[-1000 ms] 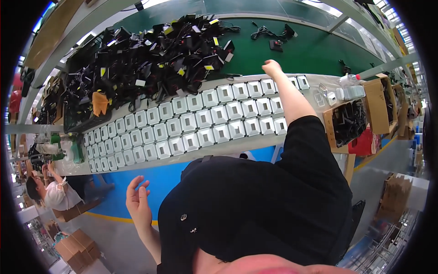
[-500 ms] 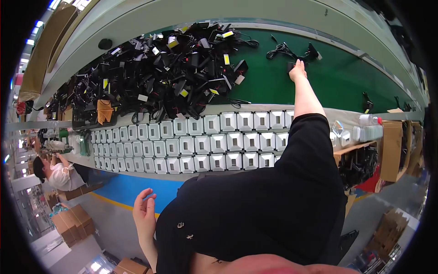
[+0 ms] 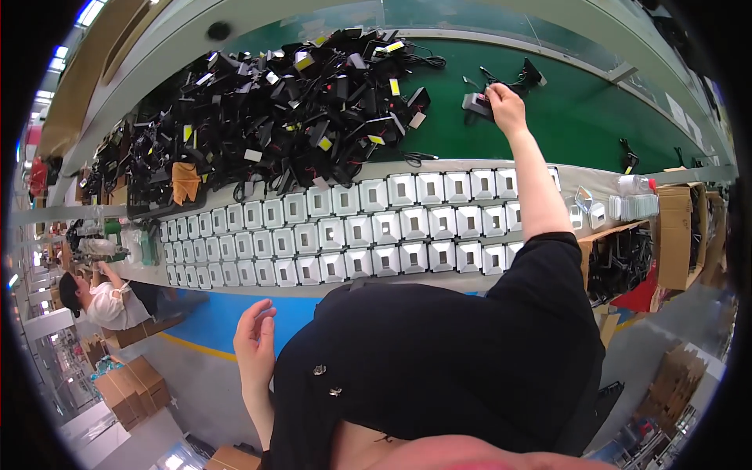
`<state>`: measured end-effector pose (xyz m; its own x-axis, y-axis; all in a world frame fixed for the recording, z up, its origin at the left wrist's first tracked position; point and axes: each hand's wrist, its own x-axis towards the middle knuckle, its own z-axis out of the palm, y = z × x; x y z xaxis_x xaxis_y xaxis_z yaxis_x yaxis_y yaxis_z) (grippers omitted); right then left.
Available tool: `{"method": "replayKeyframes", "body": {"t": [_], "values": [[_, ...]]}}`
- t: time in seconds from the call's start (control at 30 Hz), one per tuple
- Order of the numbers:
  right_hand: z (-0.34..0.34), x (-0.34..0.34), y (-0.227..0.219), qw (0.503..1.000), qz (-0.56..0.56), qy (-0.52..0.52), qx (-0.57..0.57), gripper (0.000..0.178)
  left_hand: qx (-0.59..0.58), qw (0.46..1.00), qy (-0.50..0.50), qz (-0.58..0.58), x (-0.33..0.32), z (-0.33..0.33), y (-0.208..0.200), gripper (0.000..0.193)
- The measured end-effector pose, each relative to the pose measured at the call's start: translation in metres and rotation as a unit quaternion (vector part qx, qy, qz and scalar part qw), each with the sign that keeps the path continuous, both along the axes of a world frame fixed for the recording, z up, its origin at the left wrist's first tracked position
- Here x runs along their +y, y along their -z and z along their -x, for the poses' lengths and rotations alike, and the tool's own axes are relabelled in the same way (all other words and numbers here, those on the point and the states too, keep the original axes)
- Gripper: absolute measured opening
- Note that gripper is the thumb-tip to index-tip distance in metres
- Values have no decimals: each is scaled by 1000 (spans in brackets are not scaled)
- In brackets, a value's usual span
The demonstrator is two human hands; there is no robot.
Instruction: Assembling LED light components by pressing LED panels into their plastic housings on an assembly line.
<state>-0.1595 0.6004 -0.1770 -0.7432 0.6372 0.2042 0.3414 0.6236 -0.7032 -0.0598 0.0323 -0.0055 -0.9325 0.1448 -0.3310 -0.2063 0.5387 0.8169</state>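
My right hand is stretched far out over the green belt, its fingers closed on the edge of a black boxy part with a light grey side. Just beyond it on the belt lies another black part with a dark cable. Low at my left side, my left hand hangs with fingers loosely bent and apart, holding nothing. Between my body and the belt stand three rows of silver square reflector housings, each with a rectangular opening in its middle; my right forearm passes over their right end.
A large heap of black parts with cables covers the belt's left half. An orange cloth lies at its near edge. At right stand a clear bottle, glass panes and cardboard boxes. Another person sits at far left.
My right hand has drawn slightly left and now lifts the black boxy part, turned so its grey side shows. The view has shifted a little; my left hand stays low, empty.
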Motion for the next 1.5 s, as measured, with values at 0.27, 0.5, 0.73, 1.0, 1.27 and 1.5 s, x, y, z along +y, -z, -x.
{"method": "replayKeyframes", "body": {"t": [0.27,0.5,0.73,1.0,1.27,1.5], "values": [[-10,-184,-214,900,232,-364,-62,20,232,959,146,-70,-27,20,-42,42],[-1,-379,-288,775,171,-577,-194,26,274,916,248,-159,-27,34,-101,60],[8,-488,-260,655,348,-638,-206,25,95,918,31,-384,-108,13,-82,39],[-43,-540,-255,787,257,-541,146,24,32,832,-78,-549,-168,-18,-76,37],[-107,-557,-257,746,-106,-620,219,37,107,851,-121,-500,-168,-33,-77,37],[-121,-562,-254,767,-103,-611,163,34,191,870,-125,-438,-160,-31,-71,34]]}}
